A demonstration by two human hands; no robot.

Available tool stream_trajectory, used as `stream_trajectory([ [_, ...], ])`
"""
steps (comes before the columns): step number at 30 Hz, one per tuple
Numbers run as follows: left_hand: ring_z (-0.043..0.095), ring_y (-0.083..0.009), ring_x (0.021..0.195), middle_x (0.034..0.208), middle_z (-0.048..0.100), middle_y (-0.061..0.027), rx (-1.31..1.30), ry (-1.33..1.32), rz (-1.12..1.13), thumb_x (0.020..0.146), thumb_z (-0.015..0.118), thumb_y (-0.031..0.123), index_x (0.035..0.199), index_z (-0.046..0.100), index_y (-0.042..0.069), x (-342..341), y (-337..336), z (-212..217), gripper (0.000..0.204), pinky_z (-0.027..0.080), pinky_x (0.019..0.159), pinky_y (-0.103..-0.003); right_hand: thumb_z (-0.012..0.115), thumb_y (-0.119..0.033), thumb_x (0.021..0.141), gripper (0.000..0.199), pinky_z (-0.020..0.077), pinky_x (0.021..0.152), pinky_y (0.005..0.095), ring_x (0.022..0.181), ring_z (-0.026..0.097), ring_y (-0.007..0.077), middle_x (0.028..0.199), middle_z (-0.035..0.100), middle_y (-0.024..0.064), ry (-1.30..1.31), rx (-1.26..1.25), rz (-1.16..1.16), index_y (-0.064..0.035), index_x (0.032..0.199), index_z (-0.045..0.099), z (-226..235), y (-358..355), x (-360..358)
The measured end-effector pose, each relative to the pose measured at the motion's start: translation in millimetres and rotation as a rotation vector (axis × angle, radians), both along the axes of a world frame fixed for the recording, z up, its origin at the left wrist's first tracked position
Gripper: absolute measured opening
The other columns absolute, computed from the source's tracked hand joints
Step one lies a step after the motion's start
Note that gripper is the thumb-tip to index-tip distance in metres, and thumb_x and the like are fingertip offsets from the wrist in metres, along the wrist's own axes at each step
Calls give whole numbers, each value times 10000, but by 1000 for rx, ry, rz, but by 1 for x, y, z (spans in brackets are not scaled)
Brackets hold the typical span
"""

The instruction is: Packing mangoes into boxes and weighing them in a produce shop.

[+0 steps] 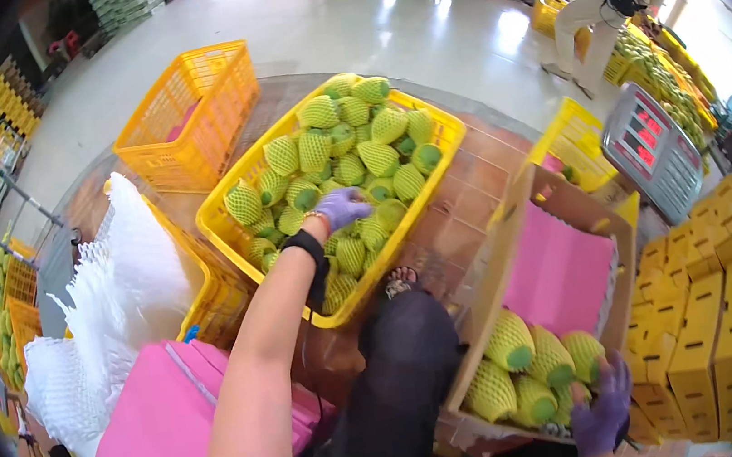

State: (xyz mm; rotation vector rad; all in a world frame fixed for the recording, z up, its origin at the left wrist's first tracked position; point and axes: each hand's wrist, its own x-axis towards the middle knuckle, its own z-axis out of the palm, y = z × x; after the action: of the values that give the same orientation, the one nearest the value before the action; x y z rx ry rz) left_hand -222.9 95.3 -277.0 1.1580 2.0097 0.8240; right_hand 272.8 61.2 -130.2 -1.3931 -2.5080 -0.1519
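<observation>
I have the left hand [343, 207], in a purple glove, down over the middle of the yellow crate [220, 233], where netted green fruit [380, 158] is heaped to the rim. Its fingers bend down among the fruit; I cannot tell whether that grip is closed round one. My right hand [602, 410], gloved alike, sits at the near right corner of the brown carton [514, 242], thumb and fingers apart beside the packed fruit [549, 357]; I cannot make out whether this grip bears any weight. That small group fills the carton's near end, with a pink sheet [558, 269] showing toward the far end.

I'd expect each piece to be firm, with moderate heft for the palm, and easily bruised if dropped or squeezed at a point. The foam net should give some cushion and friction, though it could slide on the skin. I'd cup the widest part, fingers spread round the net, rather than pinch the bare green end.
</observation>
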Motion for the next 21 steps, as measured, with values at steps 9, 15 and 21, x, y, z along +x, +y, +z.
stream_trajectory([
  [9,442,-293,1182,1306,413,-211,-168,20,1562,570,772,462,1310,278,-62,-172,-70,-116,1033,367,971,-362,527,-318,872,533,370,949,440,1180,414,389,1320,371,252,-47,-79,-217,18,1264,395,-34,5,16],
  [15,475,-232,1130,1293,431,-152,563,-274,1439,663,752,398,1367,190,-5,-173,-71,-128,987,436,893,-344,505,-279,882,500,374,949,451,1163,425,419,1309,391,250,-151,-54,-229,12,1272,389,-31,10,8],
  [21,587,-242,920,1039,581,-91,617,-952,635,743,656,390,1170,455,76,-75,-22,-11,567,507,799,-396,509,-371,876,577,342,976,456,1194,392,401,1315,384,230,81,-91,-75,6,1289,367,12,22,-17],
])
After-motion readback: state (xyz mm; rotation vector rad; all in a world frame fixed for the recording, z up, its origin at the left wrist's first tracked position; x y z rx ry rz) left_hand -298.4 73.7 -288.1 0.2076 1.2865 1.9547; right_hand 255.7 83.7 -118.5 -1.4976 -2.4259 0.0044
